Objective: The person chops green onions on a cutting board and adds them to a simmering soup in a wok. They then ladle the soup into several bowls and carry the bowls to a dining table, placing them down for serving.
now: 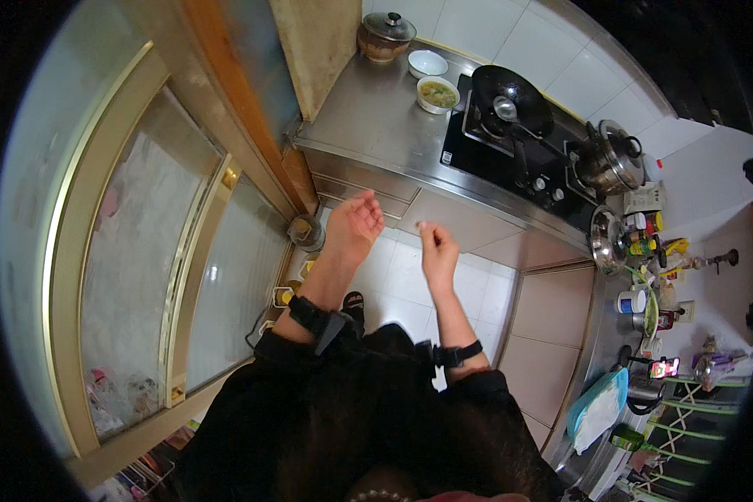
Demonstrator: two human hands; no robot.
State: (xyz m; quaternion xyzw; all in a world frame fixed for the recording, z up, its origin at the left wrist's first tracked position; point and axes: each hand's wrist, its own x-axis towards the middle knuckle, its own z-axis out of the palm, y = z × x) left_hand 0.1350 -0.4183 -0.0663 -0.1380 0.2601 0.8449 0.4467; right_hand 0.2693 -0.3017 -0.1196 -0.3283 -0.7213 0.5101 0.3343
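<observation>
My left hand (356, 224) is raised in front of the counter, palm up, fingers loosely curled and apart, with nothing seen in it. To its right, my right hand (438, 248) has its fingers bent in and pressed together near the thumb. Whether anything small sits between those fingertips I cannot make out. Both hands hang in the air above the tiled floor, touching nothing. Nearest beyond them is the steel counter (368, 117), bearing a bowl of soup with green bits (437, 95) and a white bowl (427, 64).
A black wok (495, 82) with a ladle (504, 109) sits on the gas stove (510, 159), beside a lidded steel pot (607, 163). A lidded clay pot (385, 38) stands at the back left. Sliding glass doors (142, 251) line the left; jars, a blue tray (598, 402) and a phone (664, 368) fill the right counter.
</observation>
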